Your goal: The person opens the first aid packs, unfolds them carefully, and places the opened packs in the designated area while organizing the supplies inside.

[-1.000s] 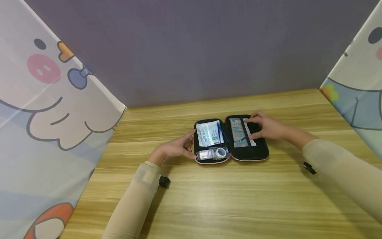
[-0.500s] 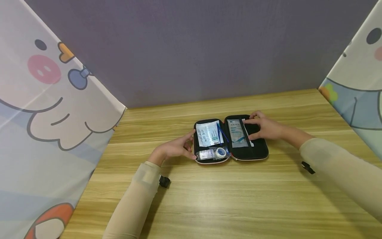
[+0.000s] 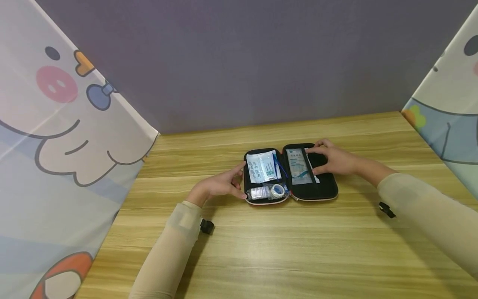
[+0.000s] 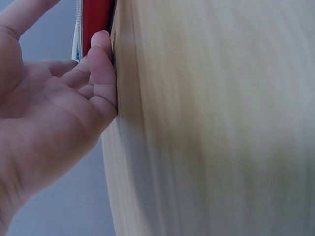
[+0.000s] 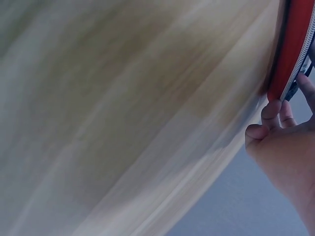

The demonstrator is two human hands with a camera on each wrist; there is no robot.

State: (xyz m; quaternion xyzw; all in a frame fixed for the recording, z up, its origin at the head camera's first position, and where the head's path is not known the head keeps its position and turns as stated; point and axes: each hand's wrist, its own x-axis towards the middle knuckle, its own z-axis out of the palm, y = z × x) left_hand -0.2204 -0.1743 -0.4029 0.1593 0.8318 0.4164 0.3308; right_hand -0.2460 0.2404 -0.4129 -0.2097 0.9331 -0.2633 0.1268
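Observation:
A zippered first-aid case [image 3: 313, 192], black inside, lies unfolded on the wooden table. My left hand [image 3: 220, 185] holds its left edge, thumb at the near corner; the left wrist view shows curled fingers against the red side [image 4: 96, 22]. Over the right half, my right hand [image 3: 334, 161] holds a narrow white packet [image 3: 317, 179] by its two ends, partly hidden under a black strap [image 3: 309, 164]. A pale blue packet [image 3: 298, 166] lies beside it under the strap. In the left half are a white packet [image 3: 261, 168], a wrapped bandage roll [image 3: 258, 193] and a tape roll [image 3: 277, 191].
A thin blue tool [image 3: 278, 164] lies near the case's hinge. The wooden table [image 3: 280, 249] extends around the case. A grey partition [image 3: 254, 66] rises behind, and cartoon-printed cloths [image 3: 56, 145] stand on both sides.
The pale blue packet has shifted slightly and lies flatter and straighter under the strap. The right hand has stayed at the white packet; the left hand keeps its place.

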